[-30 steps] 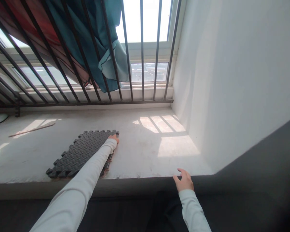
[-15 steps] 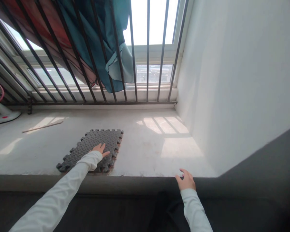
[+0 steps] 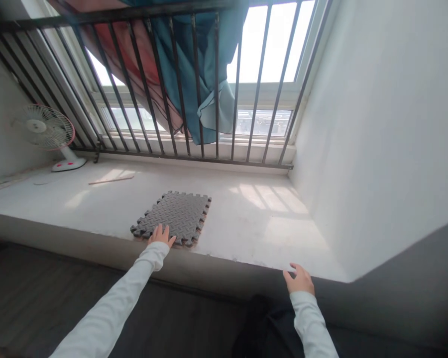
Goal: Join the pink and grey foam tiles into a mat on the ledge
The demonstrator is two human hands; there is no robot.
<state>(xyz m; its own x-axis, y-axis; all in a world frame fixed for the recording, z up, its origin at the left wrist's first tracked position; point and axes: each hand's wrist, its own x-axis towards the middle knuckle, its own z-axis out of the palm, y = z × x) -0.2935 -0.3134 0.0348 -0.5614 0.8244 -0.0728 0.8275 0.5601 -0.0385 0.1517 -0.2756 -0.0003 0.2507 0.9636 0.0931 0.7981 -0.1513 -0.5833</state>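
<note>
A grey foam floor mat tile (image 3: 179,211) with puzzle-cut edges and a ridged pattern lies on the white window ledge (image 3: 235,228). An orange-brown layer shows along its right and front edges. My left hand (image 3: 162,235) is over the tile's front edge, fingers spread; whether it presses on the tile is hard to tell. Off to the right, my right hand (image 3: 299,280) hovers at the front edge of the ledge with thumb and fingers apart and nothing between them.
A dark metal railing (image 3: 197,159) runs before the window, with a red and teal curtain (image 3: 186,74) behind it. A white fan (image 3: 69,161) and a thin stick (image 3: 111,180) are on the ledge at left. A white wall (image 3: 377,124) rises at right.
My left hand has drawn back from the middle of the foam tile to its front edge. My view has swung left and up, showing the whole fan. My right hand keeps its pose.
</note>
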